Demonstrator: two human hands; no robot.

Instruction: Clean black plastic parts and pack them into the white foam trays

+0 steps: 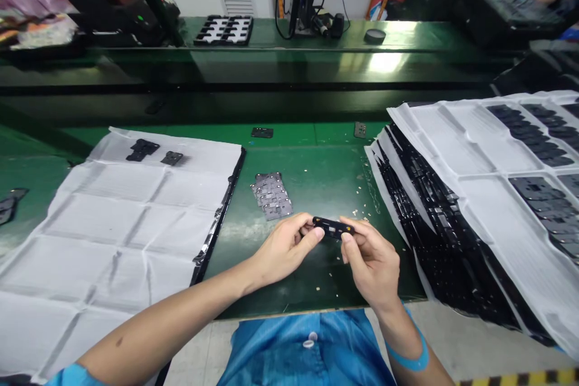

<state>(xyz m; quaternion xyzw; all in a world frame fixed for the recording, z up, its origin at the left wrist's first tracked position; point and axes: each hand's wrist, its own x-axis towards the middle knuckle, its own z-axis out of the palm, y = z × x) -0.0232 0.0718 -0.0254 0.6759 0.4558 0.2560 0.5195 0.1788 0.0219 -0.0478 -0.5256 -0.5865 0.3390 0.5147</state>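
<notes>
A small flat black plastic part [333, 228] is held between my two hands, above the green workbench [253, 277]. My left hand [294, 243] pinches its left end between thumb and fingers. At the right end, the thumb and fingers of my right hand [371, 253] close on the same part. Small orange-yellow spots and a pale patch show on its face. Just beyond my left hand, several similar dark flat parts [274, 196] lie in an overlapping pile. Tiny pale scraps [357, 212] are scattered around my hands.
Left, a tray covered with a white sheet [113, 223] bears a few dark parts [172, 158]. Right, stacked black trays [434, 217] with white liners rise high; the top liner [479, 151] carries rows of parts. Single parts [262, 132] lie near the raised green shelf [271, 66].
</notes>
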